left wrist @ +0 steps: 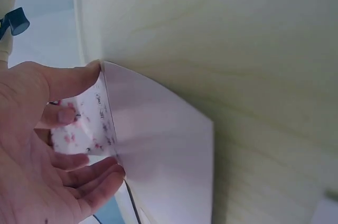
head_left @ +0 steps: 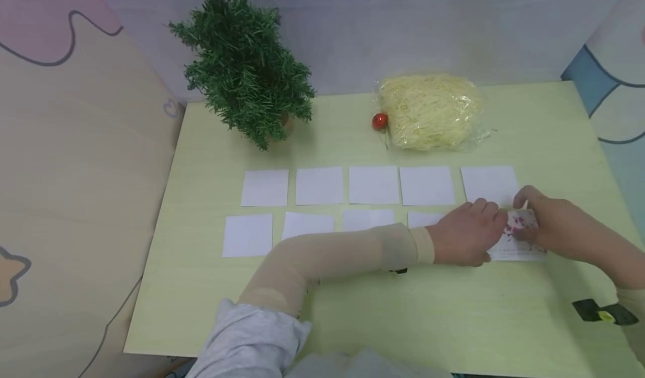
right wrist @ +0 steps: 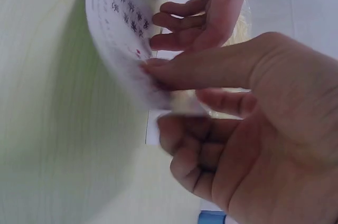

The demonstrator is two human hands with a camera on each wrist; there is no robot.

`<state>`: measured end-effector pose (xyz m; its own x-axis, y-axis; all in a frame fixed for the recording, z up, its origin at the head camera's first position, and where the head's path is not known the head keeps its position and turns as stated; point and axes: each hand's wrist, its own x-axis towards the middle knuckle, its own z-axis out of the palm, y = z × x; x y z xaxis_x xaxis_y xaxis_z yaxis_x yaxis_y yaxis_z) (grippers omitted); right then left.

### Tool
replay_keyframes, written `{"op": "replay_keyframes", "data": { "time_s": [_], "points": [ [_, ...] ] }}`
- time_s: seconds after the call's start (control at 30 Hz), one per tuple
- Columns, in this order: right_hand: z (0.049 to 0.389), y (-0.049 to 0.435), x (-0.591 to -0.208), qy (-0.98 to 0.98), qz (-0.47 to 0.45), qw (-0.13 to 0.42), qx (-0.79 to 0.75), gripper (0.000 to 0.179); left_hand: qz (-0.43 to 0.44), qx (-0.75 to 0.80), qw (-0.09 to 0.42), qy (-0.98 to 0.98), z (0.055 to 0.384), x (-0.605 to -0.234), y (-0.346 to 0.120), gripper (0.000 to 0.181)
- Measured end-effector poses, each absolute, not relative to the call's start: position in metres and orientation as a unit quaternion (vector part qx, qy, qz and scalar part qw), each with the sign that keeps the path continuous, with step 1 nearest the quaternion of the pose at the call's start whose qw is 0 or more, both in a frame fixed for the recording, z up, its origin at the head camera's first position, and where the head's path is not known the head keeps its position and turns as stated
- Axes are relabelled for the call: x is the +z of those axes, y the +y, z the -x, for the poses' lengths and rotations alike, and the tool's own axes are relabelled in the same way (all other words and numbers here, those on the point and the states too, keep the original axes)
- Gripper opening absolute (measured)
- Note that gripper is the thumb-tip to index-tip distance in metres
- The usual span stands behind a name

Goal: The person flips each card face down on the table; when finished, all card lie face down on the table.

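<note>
A white card (head_left: 519, 250) with pink blossoms and dark printed writing is held at the right end of the front row. Along one edge, my left hand (head_left: 468, 232) grips it, thumb at one corner and fingertips lower down, as the left wrist view shows. From the other side my right hand (head_left: 561, 227) pinches the card between thumb and fingers. Seen from the right wrist, the card (right wrist: 121, 28) bows upward, its printed side partly blurred. Its plain white back (left wrist: 158, 139) faces the left wrist camera.
White cards lie face down in two rows, such as one at front left (head_left: 248, 235) and one at back right (head_left: 489, 182). Behind them stand a small green artificial tree (head_left: 247, 70), a red bauble (head_left: 380, 121) and a clear bag of pale yellow shreds (head_left: 430, 112).
</note>
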<state>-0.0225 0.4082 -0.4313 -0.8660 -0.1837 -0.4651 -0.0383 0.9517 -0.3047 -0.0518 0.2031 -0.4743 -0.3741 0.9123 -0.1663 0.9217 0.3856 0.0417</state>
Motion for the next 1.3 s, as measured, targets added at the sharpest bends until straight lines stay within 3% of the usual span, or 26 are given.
{"op": "replay_keyframes", "data": {
  "time_s": [0.23, 0.4, 0.57, 0.7, 0.8, 0.87, 0.93, 1.03, 1.17, 1.3],
  "points": [
    [0.015, 0.403, -0.427, 0.960, 0.049, 0.154, -0.229, 0.063, -0.507, 0.065, 0.092, 0.854, 0.050, -0.474, 0.217, 0.112],
    [0.011, 0.406, -0.423, 0.961, 0.050, 0.111, -0.249, 0.064, -0.464, 0.152, 0.153, 0.859, 0.050, -0.467, 0.228, 0.103],
    [0.001, 0.427, -0.425, 0.923, 0.055, 0.099, -0.368, 0.046, -0.442, 0.191, 0.200, 0.854, 0.051, -0.461, 0.224, 0.087],
    [-0.009, 0.443, -0.433, 0.903, 0.091, 0.112, -0.405, 0.072, -0.422, 0.227, 0.225, 0.848, 0.054, -0.455, 0.218, 0.097],
    [-0.015, 0.440, -0.442, 0.920, 0.091, 0.157, -0.349, 0.097, -0.412, 0.231, 0.220, 0.853, 0.056, -0.455, 0.215, 0.098],
    [-0.018, 0.437, -0.449, 0.931, 0.080, 0.167, -0.314, 0.104, -0.412, 0.217, 0.208, 0.860, 0.057, -0.458, 0.214, 0.095],
    [-0.021, 0.435, -0.455, 0.933, 0.085, 0.152, -0.314, 0.103, -0.416, 0.192, 0.190, 0.868, 0.056, -0.462, 0.213, 0.092],
    [-0.022, 0.434, -0.464, 0.944, 0.106, 0.107, -0.293, 0.100, -0.425, 0.140, 0.154, 0.881, 0.054, -0.466, 0.211, 0.100],
    [-0.019, 0.430, -0.468, 0.956, 0.119, 0.087, -0.255, 0.099, -0.439, 0.082, 0.111, 0.888, 0.052, -0.469, 0.206, 0.108],
    [-0.018, 0.426, -0.473, 0.958, 0.137, 0.080, -0.239, 0.088, -0.455, 0.057, 0.104, 0.883, 0.054, -0.471, 0.203, 0.094]
  ]
}}
